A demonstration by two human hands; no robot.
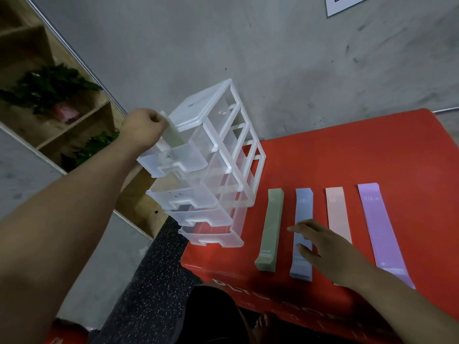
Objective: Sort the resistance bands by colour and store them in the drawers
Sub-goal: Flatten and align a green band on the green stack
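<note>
My left hand (145,125) curled round a pale green band (172,132) over the open top drawer (173,158), my right hand (323,247) fingers spread on the blue band (303,209), green pile (272,227), pink band (337,212), purple band (380,224) alongside on the red box (347,155)

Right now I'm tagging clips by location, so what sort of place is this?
Likely a gym or home workout corner: flat pastel resistance bands lie on a red padded box, which stands on black speckled rubber flooring against a bare grey concrete wall.
</note>
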